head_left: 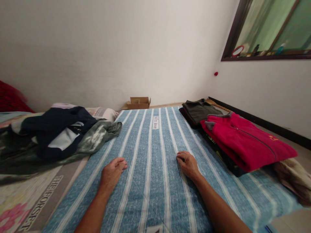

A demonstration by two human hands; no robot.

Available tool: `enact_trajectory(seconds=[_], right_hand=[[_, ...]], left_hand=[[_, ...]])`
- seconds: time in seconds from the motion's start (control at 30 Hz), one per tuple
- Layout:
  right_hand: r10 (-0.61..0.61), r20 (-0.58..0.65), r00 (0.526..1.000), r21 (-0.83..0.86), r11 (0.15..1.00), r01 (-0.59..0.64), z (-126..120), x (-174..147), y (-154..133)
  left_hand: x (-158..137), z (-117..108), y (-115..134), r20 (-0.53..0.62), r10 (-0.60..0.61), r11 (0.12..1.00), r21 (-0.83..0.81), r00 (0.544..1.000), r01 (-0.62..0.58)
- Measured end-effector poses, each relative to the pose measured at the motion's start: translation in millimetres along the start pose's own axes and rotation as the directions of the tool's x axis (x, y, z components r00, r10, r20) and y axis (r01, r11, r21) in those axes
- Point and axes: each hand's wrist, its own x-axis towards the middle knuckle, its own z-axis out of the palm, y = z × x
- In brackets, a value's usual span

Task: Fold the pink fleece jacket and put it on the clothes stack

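My left hand (pixel 113 171) rests on or just over a blue striped sheet (pixel 157 155), its fingers curled together and nothing visible in them. To the right of it, my right hand (pixel 189 164) is also closed, thumb against bent fingers, with no object showing. The sheet between the hands lies fairly flat, with a "With love" label (pixel 155 123) woven in further off. Nearest to my right hand is a folded red fleece jacket (pixel 243 139) on top of dark folded clothes. Left of my left hand lies a loose navy jacket (pixel 58 129) over camouflage trousers (pixel 99 136).
A folded dark grey garment (pixel 200 110) sits behind the fleece. An opened cardboard box (pixel 139 103) stands by the far wall. At left is a flowered bed cover (pixel 21 200); at lower right a brown-and-cream fabric (pixel 296 178) hangs by the sheet's edge. A window (pixel 269 29) is upper right.
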Motion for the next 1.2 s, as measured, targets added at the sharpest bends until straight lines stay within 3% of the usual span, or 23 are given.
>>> enact_trajectory(seconds=[1.2], right_hand=[[0.011,0.003,1.0,-0.008,1.0,-0.011,2.0,-0.5,5.7]], left_hand=[[2.4,1.1,-6.1,-0.011,0.004,1.0,-0.013,1.0,-0.004]])
